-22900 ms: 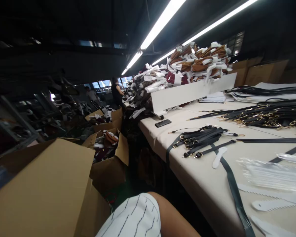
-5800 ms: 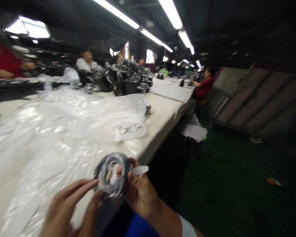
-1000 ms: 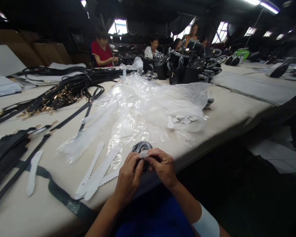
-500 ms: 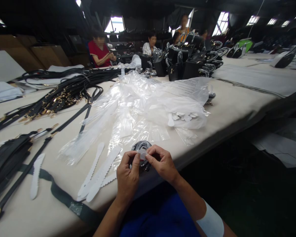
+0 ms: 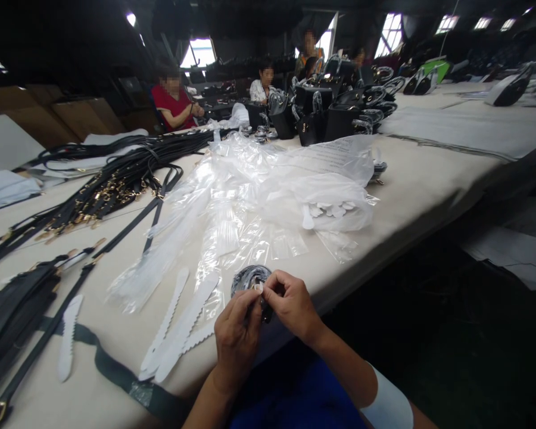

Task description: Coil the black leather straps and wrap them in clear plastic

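A coiled black strap wrapped in clear plastic (image 5: pixel 249 277) rests at the table's near edge, gripped from both sides by my left hand (image 5: pixel 236 336) and my right hand (image 5: pixel 290 305). My fingertips pinch a small white paper strip at the coil's top. White scalloped paper strips (image 5: pixel 178 325) lie just left of my hands.
Crumpled clear plastic bags (image 5: pixel 268 190) cover the table (image 5: pixel 429 179) middle. Black straps with gold hardware (image 5: pixel 107 179) are piled at the left, one long strap (image 5: pixel 111 363) near the front edge. Black handbags (image 5: pixel 321 113) stand further back. Several people sit at the far side.
My hands have shifted slightly lower and closer together on the coil. The view has tilted a little; the coil stays at the table edge.
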Available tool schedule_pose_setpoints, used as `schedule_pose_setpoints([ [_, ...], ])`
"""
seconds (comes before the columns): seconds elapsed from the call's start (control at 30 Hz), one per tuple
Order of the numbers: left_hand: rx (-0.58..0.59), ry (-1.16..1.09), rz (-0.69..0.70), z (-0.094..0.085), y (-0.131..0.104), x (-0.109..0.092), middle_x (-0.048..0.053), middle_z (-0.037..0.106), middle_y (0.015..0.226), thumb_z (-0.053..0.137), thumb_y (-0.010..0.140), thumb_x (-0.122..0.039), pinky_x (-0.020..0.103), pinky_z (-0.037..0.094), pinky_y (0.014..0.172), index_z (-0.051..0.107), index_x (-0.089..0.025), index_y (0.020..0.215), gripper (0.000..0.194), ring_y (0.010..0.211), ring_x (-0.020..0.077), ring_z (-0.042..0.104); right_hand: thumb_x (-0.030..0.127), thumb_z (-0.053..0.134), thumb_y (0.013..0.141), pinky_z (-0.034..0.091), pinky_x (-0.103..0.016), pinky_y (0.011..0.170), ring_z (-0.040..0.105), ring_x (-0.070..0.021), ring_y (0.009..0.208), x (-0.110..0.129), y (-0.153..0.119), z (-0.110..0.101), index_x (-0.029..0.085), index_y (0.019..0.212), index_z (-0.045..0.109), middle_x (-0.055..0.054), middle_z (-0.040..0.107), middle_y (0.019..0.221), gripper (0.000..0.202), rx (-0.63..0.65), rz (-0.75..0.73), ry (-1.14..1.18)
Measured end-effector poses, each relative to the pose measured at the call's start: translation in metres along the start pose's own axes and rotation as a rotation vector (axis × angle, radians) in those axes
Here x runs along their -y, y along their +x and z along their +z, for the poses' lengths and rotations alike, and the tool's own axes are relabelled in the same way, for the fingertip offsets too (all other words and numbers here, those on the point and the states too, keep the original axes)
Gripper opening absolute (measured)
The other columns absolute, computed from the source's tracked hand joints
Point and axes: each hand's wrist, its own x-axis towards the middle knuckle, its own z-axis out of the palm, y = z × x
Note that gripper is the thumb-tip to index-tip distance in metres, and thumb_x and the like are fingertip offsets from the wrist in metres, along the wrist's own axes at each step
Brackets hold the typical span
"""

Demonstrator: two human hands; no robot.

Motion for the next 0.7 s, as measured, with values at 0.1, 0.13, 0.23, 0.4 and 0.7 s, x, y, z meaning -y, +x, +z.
schedule_pose_setpoints([
  [0.1, 0.037, -0.014, 0.136, -0.003, 0.004, -0.002, 0.005, 0.065, 0.101, 0.057, 0.089, -0.002, 0.022, 0.050, 0.086, 0.062, -0.017, 0.108, 0.025, 0.093, 0.0142, 0.064, 0.037, 0.066, 0.086, 0.039, -0.024, 0.054, 0.047, -0.0134, 0.056, -0.001, -0.002, -0.001, 0.017, 0.070, 0.057, 0.002, 0.054, 0.063, 0.027, -0.014, 0.023, 0.028],
  [0.13, 0.045, -0.021, 0.131, -0.005, 0.006, -0.004, 0.005, 0.064, 0.100, 0.057, 0.088, -0.002, 0.023, 0.050, 0.086, 0.063, -0.017, 0.106, 0.024, 0.093, 0.0145, 0.064, 0.037, 0.066, 0.086, 0.040, -0.024, 0.055, 0.048, -0.0138, 0.058, -0.002, -0.002, -0.001, 0.016, 0.071, 0.058, 0.001, 0.055, 0.065, 0.027, -0.014, 0.021, 0.041],
  [0.23, 0.048, -0.046, 0.002, -0.014, 0.013, -0.010, 0.005, 0.062, 0.096, 0.056, 0.091, -0.011, 0.024, 0.049, 0.083, 0.066, -0.018, 0.093, 0.013, 0.091, 0.0155, 0.062, 0.038, 0.064, 0.088, 0.041, -0.024, 0.059, 0.051, -0.0153, 0.062, -0.003, -0.003, -0.002, 0.017, 0.073, 0.059, 0.000, 0.056, 0.068, 0.026, -0.001, -0.005, 0.066],
  [0.4, 0.092, -0.164, -0.332, -0.015, 0.013, -0.012, 0.002, 0.063, 0.078, 0.060, 0.090, -0.026, 0.023, 0.047, 0.067, 0.062, -0.018, 0.074, 0.018, 0.071, 0.0140, 0.060, 0.041, 0.059, 0.093, 0.042, -0.023, 0.061, 0.051, -0.0166, 0.067, -0.006, -0.006, -0.006, 0.018, 0.075, 0.057, 0.000, 0.054, 0.071, 0.029, 0.100, -0.038, 0.080],
  [0.7, 0.034, -0.093, -0.396, 0.008, 0.000, 0.004, -0.001, 0.061, 0.063, 0.063, 0.082, -0.025, 0.021, 0.040, 0.054, 0.064, -0.019, 0.073, 0.011, 0.055, 0.0116, 0.055, 0.048, 0.059, 0.092, 0.047, -0.021, 0.063, 0.055, -0.0175, 0.069, -0.017, -0.004, -0.015, 0.022, 0.082, 0.063, -0.001, 0.057, 0.079, 0.029, 0.274, -0.087, 0.187],
])
